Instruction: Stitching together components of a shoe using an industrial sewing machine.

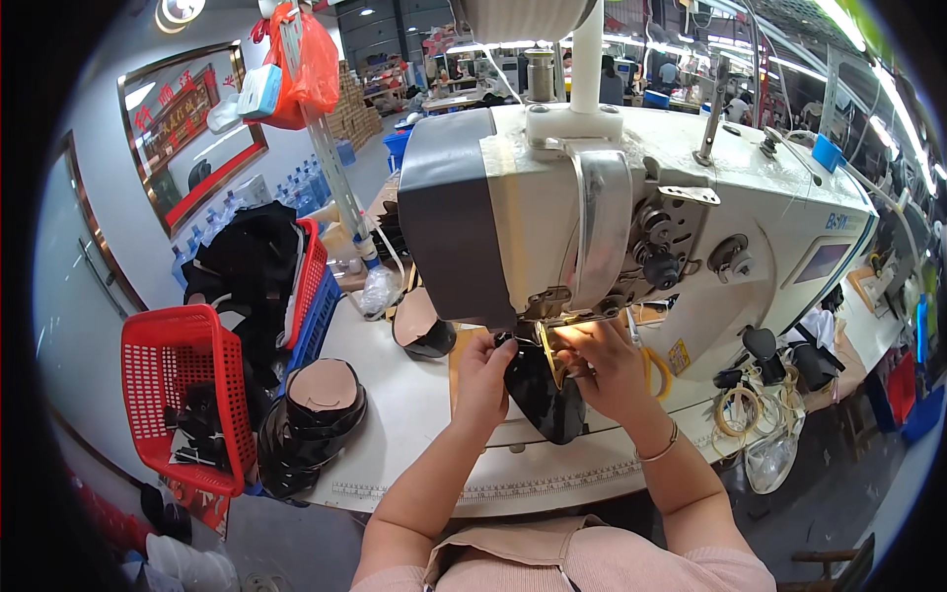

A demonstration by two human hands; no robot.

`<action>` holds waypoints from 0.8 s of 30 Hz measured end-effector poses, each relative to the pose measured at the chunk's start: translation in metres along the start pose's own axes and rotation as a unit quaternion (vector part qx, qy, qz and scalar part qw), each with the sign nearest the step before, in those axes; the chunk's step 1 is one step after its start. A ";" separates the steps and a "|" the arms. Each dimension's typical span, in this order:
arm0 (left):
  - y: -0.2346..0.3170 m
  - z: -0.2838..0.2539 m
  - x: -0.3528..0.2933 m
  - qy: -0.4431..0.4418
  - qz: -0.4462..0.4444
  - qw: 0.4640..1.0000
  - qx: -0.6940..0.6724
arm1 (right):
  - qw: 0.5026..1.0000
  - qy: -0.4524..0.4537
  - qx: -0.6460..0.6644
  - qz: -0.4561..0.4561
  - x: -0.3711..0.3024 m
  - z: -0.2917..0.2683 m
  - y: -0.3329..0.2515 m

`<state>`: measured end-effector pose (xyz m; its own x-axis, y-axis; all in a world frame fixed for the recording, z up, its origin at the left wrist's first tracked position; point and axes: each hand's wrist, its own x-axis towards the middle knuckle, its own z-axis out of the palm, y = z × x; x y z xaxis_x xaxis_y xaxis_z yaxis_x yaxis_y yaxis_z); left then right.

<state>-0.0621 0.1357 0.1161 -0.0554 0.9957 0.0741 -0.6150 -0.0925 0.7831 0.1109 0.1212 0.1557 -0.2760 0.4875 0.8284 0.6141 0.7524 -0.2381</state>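
At the needle area of a large white sewing machine (533, 237), both of my hands work close together. My left hand (480, 383) is closed, thumb and fingers pinching the left edge of a glossy black shoe upper (554, 409). The upper hangs toward me over the bed's near side. My right hand (610, 363) is on its right side, fingers curled around a thin, curved yellow-gold tool (549, 347) lit by the machine lamp. What kind of tool it is, I cannot tell. Yellow-handled scissors (655, 373) lie just right of my right hand.
To the left stand stacked black shoe uppers with beige linings (324, 385) and another such piece (422, 326). A red basket (237, 414) holds black pieces at the table's left edge. Tape rolls (738, 411) hang at the right. A ruler strip (493, 488) runs along the front edge.
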 end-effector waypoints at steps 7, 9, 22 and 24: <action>0.004 0.000 0.001 -0.007 -0.047 0.999 -0.018 | 0.998 -0.053 -0.019 0.000 0.002 0.001 0.001; 0.003 0.000 0.000 -0.016 -0.031 0.999 -0.010 | 0.998 -0.056 -0.017 -0.003 0.002 0.000 0.002; 0.004 0.003 -0.005 -0.005 -0.018 1.000 0.004 | 0.997 -0.057 -0.048 -0.028 0.005 0.000 -0.001; 0.002 0.005 -0.004 0.000 -0.002 1.000 0.016 | 0.997 -0.054 -0.049 -0.031 0.003 0.001 0.000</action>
<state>-0.0595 0.1312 0.1202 -0.0532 0.9961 0.0698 -0.5899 -0.0878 0.8027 0.1093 0.1230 0.1577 -0.3908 0.4910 0.7786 0.6613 0.7382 -0.1336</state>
